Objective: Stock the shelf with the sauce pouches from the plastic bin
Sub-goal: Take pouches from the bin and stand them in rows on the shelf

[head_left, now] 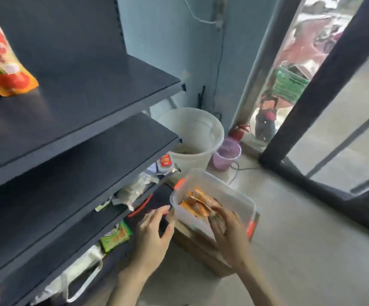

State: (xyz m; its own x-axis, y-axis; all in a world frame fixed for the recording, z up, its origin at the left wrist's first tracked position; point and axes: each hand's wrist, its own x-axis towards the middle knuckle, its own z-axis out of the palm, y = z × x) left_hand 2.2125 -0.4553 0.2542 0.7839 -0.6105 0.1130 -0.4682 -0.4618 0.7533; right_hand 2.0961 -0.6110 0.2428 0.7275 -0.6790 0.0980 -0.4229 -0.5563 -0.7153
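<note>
A clear plastic bin (232, 191) with orange clips rests on a cardboard box (201, 248) on the floor. Several orange sauce pouches (198, 203) lie inside it. My right hand (228, 233) reaches into the bin, its fingers curled over a pouch at the near side. My left hand (155, 235) hovers open just left of the bin, holding nothing. One orange-and-red sauce pouch (2, 60) stands upright on the upper dark shelf (95, 85) at far left.
Below lies a bare dark shelf (90, 155), and lower shelves hold mixed packets (132, 191) and a green packet (116, 236). A white bucket (199, 133) and a pink cup (226, 154) stand behind the bin. A glass door (344, 129) is at right.
</note>
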